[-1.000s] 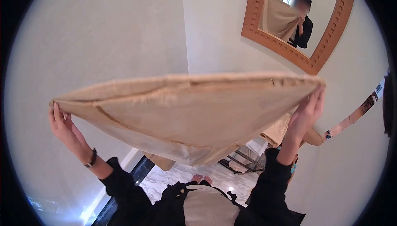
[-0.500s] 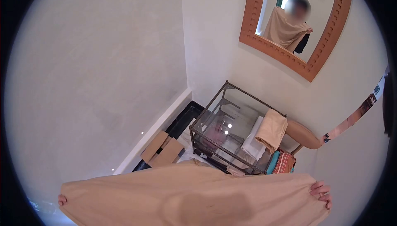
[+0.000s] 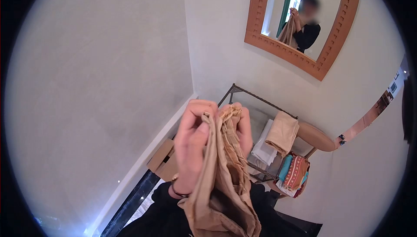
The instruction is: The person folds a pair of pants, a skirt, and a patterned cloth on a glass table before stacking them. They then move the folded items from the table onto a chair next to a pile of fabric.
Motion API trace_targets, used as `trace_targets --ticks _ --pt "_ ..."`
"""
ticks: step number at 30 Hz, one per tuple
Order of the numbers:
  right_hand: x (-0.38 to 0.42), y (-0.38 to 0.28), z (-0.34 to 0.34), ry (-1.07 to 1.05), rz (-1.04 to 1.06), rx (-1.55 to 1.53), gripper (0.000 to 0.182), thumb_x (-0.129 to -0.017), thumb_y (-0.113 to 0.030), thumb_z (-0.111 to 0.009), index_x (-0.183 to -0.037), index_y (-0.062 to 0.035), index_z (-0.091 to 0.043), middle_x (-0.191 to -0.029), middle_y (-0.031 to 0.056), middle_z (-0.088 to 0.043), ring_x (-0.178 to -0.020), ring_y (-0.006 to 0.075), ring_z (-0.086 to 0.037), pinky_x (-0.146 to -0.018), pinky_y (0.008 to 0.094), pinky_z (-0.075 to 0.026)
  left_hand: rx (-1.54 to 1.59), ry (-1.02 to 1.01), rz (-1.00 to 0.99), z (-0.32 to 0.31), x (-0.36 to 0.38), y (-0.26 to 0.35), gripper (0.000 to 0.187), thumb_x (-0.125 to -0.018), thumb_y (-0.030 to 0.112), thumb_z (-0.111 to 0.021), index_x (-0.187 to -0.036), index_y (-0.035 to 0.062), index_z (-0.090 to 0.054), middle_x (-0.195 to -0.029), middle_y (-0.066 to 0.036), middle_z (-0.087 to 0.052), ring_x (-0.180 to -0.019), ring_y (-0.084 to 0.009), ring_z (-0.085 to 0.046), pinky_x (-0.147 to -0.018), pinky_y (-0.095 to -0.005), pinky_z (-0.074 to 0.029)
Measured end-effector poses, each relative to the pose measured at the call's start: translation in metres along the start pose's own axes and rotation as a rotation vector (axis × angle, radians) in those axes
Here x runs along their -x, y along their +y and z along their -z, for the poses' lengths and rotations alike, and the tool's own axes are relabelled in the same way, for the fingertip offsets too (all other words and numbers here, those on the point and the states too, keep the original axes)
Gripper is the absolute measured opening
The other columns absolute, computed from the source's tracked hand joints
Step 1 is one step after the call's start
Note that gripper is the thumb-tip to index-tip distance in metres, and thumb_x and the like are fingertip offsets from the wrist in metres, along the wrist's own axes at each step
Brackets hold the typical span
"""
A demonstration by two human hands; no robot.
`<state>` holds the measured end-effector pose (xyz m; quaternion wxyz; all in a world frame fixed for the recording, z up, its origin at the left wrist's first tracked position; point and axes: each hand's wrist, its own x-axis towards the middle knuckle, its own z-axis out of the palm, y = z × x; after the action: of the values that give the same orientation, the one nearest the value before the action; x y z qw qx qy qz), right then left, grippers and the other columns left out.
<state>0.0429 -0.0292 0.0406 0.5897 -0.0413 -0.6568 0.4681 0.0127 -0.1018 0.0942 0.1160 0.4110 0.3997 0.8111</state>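
A tan fitted sheet (image 3: pixel 202 206) with a gathered, elastic-looking edge hangs in folds from both hands in front of my chest. My left hand (image 3: pixel 191 137) is closed on one corner, its thumb pressed against the cloth. Close beside it, my right hand (image 3: pixel 245 128) grips the ruffled edge; its fingers are partly hidden behind the fabric. The two held parts are nearly touching at the top, and the sheet falls open below them. A bracelet circles my left wrist.
Behind the hands stands a glass-topped metal table (image 3: pixel 265 100) bearing a folded tan cloth (image 3: pixel 282 133) and a white cloth (image 3: pixel 264 150). Patterned orange textiles (image 3: pixel 297 172) lie on a round-backed chair (image 3: pixel 317 137). A cardboard box (image 3: pixel 160 154) is by the wall, and a wood-framed mirror (image 3: pixel 282 54) hangs above.
Both hands have come together from far apart, rising to the middle of view. The fitted sheet, stretched wide before, now hangs gathered in folds between them.
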Motion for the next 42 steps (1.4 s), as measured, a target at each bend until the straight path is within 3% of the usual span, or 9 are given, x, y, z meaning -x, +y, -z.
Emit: trace_targets --ticks 6,12,18,22,24,26,31,37,42 --pt "0.006 0.005 -0.008 0.1 -0.351 -0.237 0.029 -0.094 -0.017 -0.058 -0.116 -0.005 -0.044 -0.1 0.0126 -0.054 -0.085 0.0214 -0.06 -0.075 0.0305 -0.048 -0.272 -0.037 0.008 0.003 -0.002 -0.023 0.016 -0.096 0.005 -0.041 -0.107 0.0008 -0.051 -0.098 -0.005 -0.045 -0.087 -0.0122 -0.041 -0.083 -0.0256 -0.035" --pt "0.0 0.003 0.01 -0.005 -0.376 0.115 0.029 -0.094 -0.021 -0.058 -0.115 -0.0052 -0.045 -0.091 0.011 -0.061 -0.078 0.0281 -0.068 -0.066 0.0353 -0.052 -0.143 -0.117 0.253 0.001 -0.008 -0.014 0.014 -0.099 0.004 -0.04 -0.107 0.0007 -0.051 -0.101 -0.003 -0.057 -0.094 -0.0071 -0.051 -0.082 -0.0215 -0.041" --pt "-0.005 0.004 0.024 0.076 -0.425 -0.027 0.021 -0.094 -0.019 -0.061 -0.106 -0.0028 -0.054 -0.081 0.001 -0.061 -0.069 0.0052 -0.058 -0.059 0.0231 -0.047 -0.335 -0.155 0.161 0.016 -0.012 -0.001 0.025 -0.096 0.007 -0.051 -0.119 -0.0015 -0.052 -0.114 -0.011 -0.059 -0.094 -0.0133 -0.056 -0.079 -0.0264 -0.046" --pt "-0.009 0.027 0.034 0.254 -0.495 -0.233 0.017 -0.096 -0.013 -0.054 -0.11 -0.0034 -0.055 -0.079 -0.0021 -0.059 -0.067 0.0038 -0.053 -0.061 0.0205 -0.046 -0.712 -0.731 -0.339 0.039 0.0 0.022 0.042 -0.092 0.023 -0.061 -0.122 -0.0037 -0.051 -0.112 -0.019 -0.06 -0.094 -0.0272 -0.06 -0.082 -0.0331 -0.048" --pt "-0.009 0.046 0.041 0.32 -0.454 -0.142 0.016 -0.097 -0.011 -0.052 -0.111 -0.0032 -0.055 -0.082 -0.0021 -0.059 -0.069 0.0041 -0.053 -0.063 0.0203 -0.046 -0.556 -1.15 -0.231 0.039 0.008 0.022 0.052 -0.09 0.035 -0.064 -0.12 -0.0056 -0.052 -0.108 -0.023 -0.06 -0.094 -0.033 -0.059 -0.084 -0.0362 -0.048" --pt "-0.01 0.06 0.045 0.387 -0.41 -0.396 0.017 -0.097 -0.011 -0.053 -0.11 -0.0012 -0.055 -0.088 -0.0008 -0.06 -0.074 0.0058 -0.054 -0.067 0.0209 -0.047 -0.775 -1.239 -0.025 0.046 0.023 0.018 0.058 -0.088 0.044 -0.062 -0.116 -0.0066 -0.053 -0.106 -0.023 -0.06 -0.095 -0.0345 -0.059 -0.087 -0.0384 -0.047" --pt "-0.035 0.03 0.067 0.366 -0.053 0.16 0.018 -0.095 -0.009 -0.051 -0.111 -0.0002 -0.053 -0.091 0.0 -0.058 -0.08 0.0072 -0.054 -0.071 0.0218 -0.046 -1.017 -1.477 0.022 0.07 0.016 0.019 0.058 -0.088 0.05 -0.059 -0.101 -0.0072 -0.059 -0.1 -0.018 -0.062 -0.094 -0.0337 -0.058 -0.093 -0.0382 -0.044" --pt "-0.042 0.048 0.078 0.498 -0.066 0.09 0.027 -0.105 -0.026 -0.039 -0.105 -0.0006 -0.05 -0.087 0.0006 -0.054 -0.077 0.0065 -0.05 -0.07 0.0212 -0.043 -0.835 -1.26 -0.206 0.082 -0.007 0.047 0.023 -0.08 0.019 -0.072 -0.081 -0.0015 -0.061 -0.081 -0.012 -0.054 -0.094 -0.0282 -0.058 -0.102 -0.0442 -0.041" --pt "-0.054 0.04 0.081 0.511 -0.083 0.187 0.033 -0.105 -0.029 -0.037 -0.095 -0.0012 -0.051 -0.079 -0.0017 -0.049 -0.072 0.0042 -0.042 -0.064 0.0206 -0.038 -1.137 -0.913 -0.328 0.096 -0.013 0.064 0.028 -0.068 0.014 -0.082 -0.073 0.0013 -0.057 -0.088 -0.013 -0.057 -0.101 -0.0255 -0.061 -0.104 -0.0538 -0.038"
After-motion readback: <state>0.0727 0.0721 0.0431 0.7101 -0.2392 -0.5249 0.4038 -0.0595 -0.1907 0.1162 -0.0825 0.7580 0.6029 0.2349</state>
